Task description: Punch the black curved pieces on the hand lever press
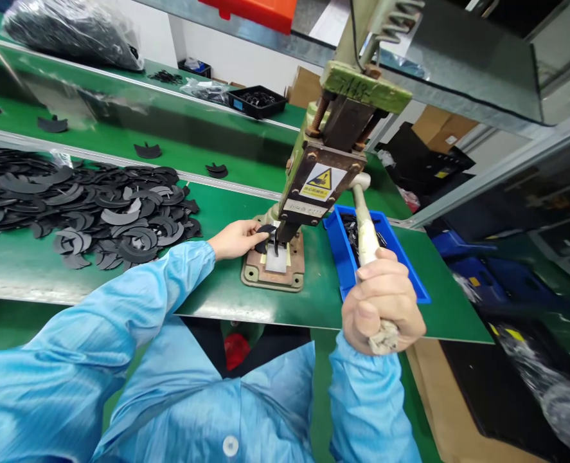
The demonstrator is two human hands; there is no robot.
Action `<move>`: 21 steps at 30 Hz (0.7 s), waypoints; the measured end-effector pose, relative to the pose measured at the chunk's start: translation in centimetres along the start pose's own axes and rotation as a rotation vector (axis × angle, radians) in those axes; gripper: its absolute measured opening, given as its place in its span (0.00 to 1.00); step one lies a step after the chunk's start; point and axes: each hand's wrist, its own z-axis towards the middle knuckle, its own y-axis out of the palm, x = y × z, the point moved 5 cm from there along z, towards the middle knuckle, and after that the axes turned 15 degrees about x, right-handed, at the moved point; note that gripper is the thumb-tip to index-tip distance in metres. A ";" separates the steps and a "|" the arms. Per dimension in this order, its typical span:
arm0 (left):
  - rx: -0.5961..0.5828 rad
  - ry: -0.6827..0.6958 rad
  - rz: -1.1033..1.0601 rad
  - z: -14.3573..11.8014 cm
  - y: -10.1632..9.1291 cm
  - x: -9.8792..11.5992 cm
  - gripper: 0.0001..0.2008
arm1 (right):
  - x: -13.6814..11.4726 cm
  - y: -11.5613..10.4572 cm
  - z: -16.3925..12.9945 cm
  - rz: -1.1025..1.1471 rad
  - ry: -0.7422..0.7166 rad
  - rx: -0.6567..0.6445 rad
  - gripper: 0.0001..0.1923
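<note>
A green hand press [313, 186] with a yellow warning label stands on the green bench. My right hand [382, 304] is closed around the press's long lever handle [364, 226], near its taped end. My left hand [237, 238] pinches a black crescent-shaped part [267, 229] and holds it on the press base [274, 269], right under the ram. Both my sleeves are light blue.
A large heap of black crescent parts [72, 206] lies on the bench to the left. A blue bin [347, 257] holding dark pieces sits right of the press. Loose parts lie on the conveyor [144, 138] behind. A black tray [257, 100] and bagged parts [67, 29] sit farther back.
</note>
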 end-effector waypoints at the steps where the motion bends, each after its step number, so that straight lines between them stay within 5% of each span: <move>1: -0.002 0.006 0.009 0.2 0.0 0.1 0.22 | 0.0 0.0 0.0 -0.003 -0.003 0.005 0.18; 21: -0.157 -0.031 -0.008 0.9 0.0 0.2 0.20 | -0.3 -0.2 0.0 -0.050 0.025 -0.025 0.19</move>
